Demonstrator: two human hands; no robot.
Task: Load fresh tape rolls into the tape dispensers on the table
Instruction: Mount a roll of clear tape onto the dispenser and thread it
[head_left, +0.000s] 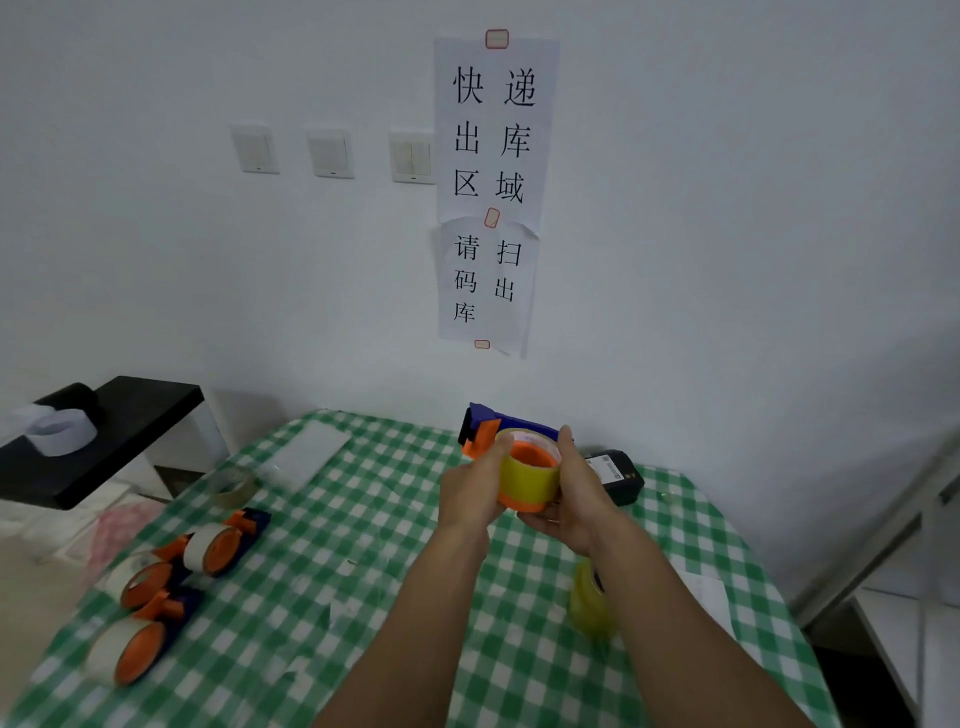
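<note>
Two hands, left hand (470, 493) and right hand (577, 499), clasp the yellow tape roll (530, 482) at the dispenser (496, 427); push squarely, evenly, until fully seated.

3 dispensers (222, 548) left, yellow roll (589, 597) right

Single head-worn wide-angle view, facing forward and slightly down, table (363, 519) near, wall (727, 208) behind

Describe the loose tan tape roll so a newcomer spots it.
Start at the green checked tablecloth and go to its far left corner. The tan tape roll lies there; unlike the three loaded dispensers nearby, it has no orange hub.
</note>
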